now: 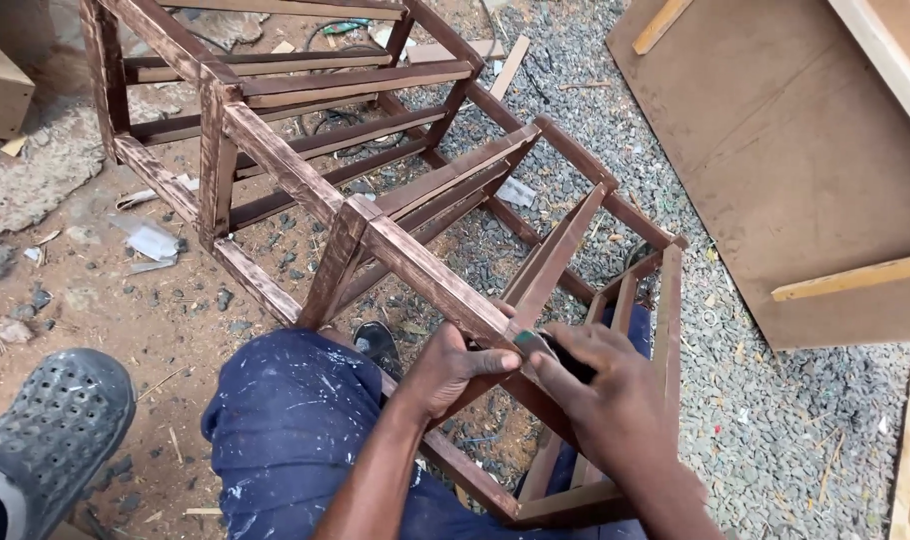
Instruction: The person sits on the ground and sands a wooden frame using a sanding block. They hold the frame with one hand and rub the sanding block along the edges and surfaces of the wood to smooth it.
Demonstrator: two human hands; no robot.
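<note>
Gripping a rail of the dark-stained wooden frame, the left hand is curled shut around the wood near a corner joint, thumb laid along the top towards the other hand. The right hand sits just beside it on the same joint, fingers bent and closed on a small dark object with a greenish edge pressed against the wood; what that object is cannot be told. The frame lies tipped on the ground, stretching from the upper left down to the person's lap, its near end resting over the knee in blue, paint-flecked trousers. Under and around the frame the ground is reddish dirt on the left and grey gravel on the right. A grey perforated clog shows at the lower left, well apart from the hands. A large brown board lies flat on the gravel at the upper right, with pale wooden strips across it. Scraps of clear plastic lie on the dirt beside the frame.
</note>
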